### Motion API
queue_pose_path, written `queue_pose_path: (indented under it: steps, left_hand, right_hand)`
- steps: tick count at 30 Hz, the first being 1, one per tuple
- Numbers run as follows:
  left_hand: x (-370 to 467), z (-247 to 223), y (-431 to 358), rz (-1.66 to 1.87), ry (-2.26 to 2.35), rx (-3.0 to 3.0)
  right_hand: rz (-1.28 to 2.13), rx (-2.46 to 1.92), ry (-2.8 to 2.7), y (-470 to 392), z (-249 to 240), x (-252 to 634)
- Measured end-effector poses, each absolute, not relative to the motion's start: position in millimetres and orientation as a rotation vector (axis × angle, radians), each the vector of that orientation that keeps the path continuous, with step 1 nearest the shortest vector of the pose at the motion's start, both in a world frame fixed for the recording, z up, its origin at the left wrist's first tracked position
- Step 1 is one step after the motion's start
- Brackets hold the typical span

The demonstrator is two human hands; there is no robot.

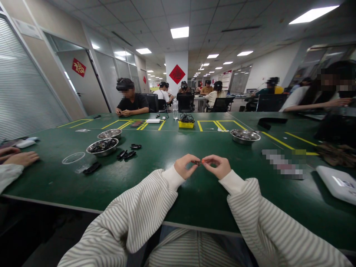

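Observation:
Above the green table (155, 185), my left hand (184, 167) pinches one end of a small dark part (197, 162) between thumb and fingertips. My right hand (219, 165) is closed in a pinch on a tiny orange piece (203, 161) at the other end. The two pieces touch or nearly touch; the fingers cover much of them, and their exact kind is too small to tell. Left of my hands lie several black parts (126, 155). Beyond these stands a metal bowl (90, 150) holding more dark parts.
Another metal bowl (111, 132) sits behind the first, and one (244, 140) stands to the right. A yellow tray (186, 125) holds black cables, beside a bottle (175, 109). A white case (335, 183) lies far right. A co-worker's hand (25, 158) rests at far left.

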State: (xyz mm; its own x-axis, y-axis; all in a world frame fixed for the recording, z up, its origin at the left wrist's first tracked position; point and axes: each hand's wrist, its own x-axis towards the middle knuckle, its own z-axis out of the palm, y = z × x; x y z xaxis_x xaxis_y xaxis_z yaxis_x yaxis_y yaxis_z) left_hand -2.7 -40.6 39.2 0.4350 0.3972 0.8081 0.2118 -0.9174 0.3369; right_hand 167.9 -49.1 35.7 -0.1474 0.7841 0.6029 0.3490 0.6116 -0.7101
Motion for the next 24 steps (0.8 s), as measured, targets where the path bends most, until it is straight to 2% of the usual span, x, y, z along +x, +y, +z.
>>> queue_pose_path:
  steps: [6, 24]
  left_hand:
    - [-1.5, 25.5, -29.3, 1.451, 0.684, 2.551]
    - [-0.1, 21.2, -28.4, 1.498, 0.686, 2.545]
  right_hand:
    - [0.457, -0.938, -1.793, -50.0, 33.2, 165.7]
    - [0.355, -0.976, -1.9, -49.9, 32.2, 167.3]
